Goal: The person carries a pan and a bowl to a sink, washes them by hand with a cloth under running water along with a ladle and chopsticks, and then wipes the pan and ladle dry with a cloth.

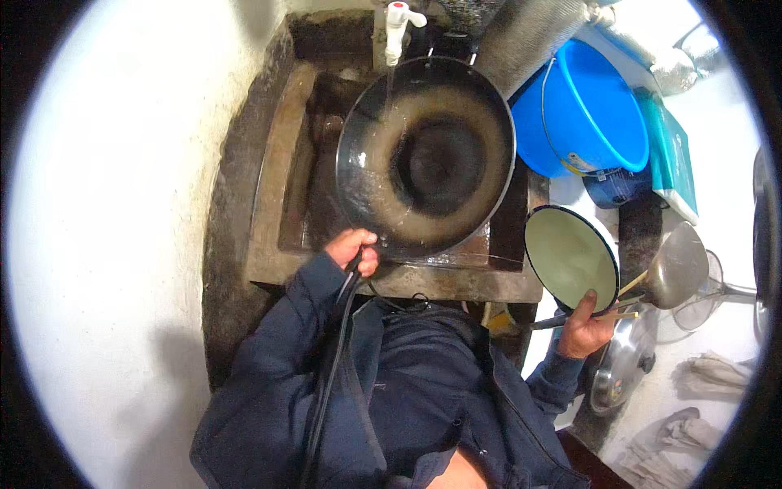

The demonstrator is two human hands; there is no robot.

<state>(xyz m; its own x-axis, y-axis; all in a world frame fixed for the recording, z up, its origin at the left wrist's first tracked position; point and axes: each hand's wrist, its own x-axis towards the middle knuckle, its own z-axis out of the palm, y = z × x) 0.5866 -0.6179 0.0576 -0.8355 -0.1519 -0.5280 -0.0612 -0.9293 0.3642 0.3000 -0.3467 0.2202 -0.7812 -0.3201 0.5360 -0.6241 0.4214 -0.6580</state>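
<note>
My left hand (355, 249) grips the near handle of a large dark wok (440, 165), which lies over a concrete sink (269, 177). Water runs from a white plastic tap (397, 27) onto the wok's upper left inside. At the right, my right hand (586, 330) holds a pale enamel bowl (571, 257) with a dark rim, the thumb over its near edge. Sticks and a ladle's handle show beside that hand; the ladle's metal bowl (678, 266) lies just right of the enamel bowl. Whether the hand also holds them, I cannot tell.
A blue plastic bucket (586, 110) stands right of the sink, beside a teal box (675, 159). Farther down the right side are a wire strainer (699, 293), a metal pot lid (623, 360) and crumpled cloths (684, 437). A white wall (122, 214) borders the left.
</note>
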